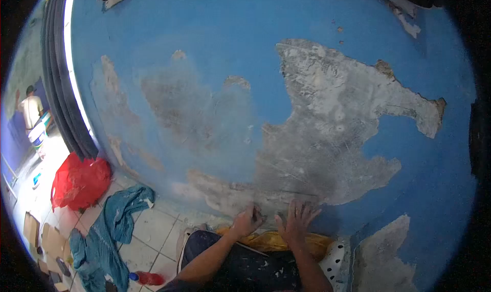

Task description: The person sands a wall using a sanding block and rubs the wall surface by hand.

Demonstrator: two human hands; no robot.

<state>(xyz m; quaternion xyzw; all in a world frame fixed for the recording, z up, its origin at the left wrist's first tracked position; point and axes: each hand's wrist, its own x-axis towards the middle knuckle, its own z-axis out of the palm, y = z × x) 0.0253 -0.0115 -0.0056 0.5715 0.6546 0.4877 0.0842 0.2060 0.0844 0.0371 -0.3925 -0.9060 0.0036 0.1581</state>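
Observation:
Low on the blue wall (235, 26), a large grey patch of bare plaster (327, 138) shows where paint is gone. My left hand (248, 221) is at the lower edge of that patch, its fingers curled round something dark and too small to make out. To its right, my right hand (297, 221) lies against the wall with its fingers spread and holds nothing. Below both hands, a yellow cloth (317, 245) lies partly behind my forearms and dark, paint-flecked clothing.
A red bag (82, 182), a teal cloth (115, 220) and a red bottle with a blue cap (148, 278) are on the tiled floor (153, 225) at left. Cardboard pieces (52, 243) lie beyond. A person (31, 107) is past the dark curtain (59, 77).

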